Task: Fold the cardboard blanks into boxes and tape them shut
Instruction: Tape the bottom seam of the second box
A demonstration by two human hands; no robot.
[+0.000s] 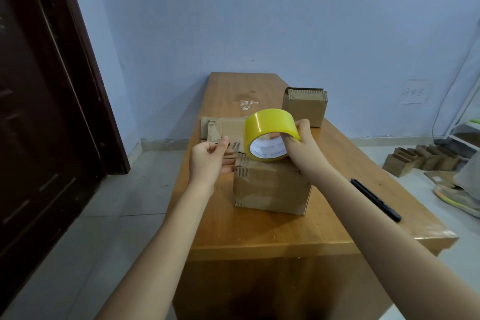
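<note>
Right hand grips tape roll atop box.

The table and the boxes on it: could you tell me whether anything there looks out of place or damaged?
Mostly tidy. A crumpled scrap of clear tape sits stuck on the bare table behind the flat blanks, and a black pen lies near the right edge. The box being taped looks square.

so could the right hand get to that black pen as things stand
Probably not yet: the right hand grips the yellow tape roll. The black pen itself lies uncovered on the table's right side.
</note>
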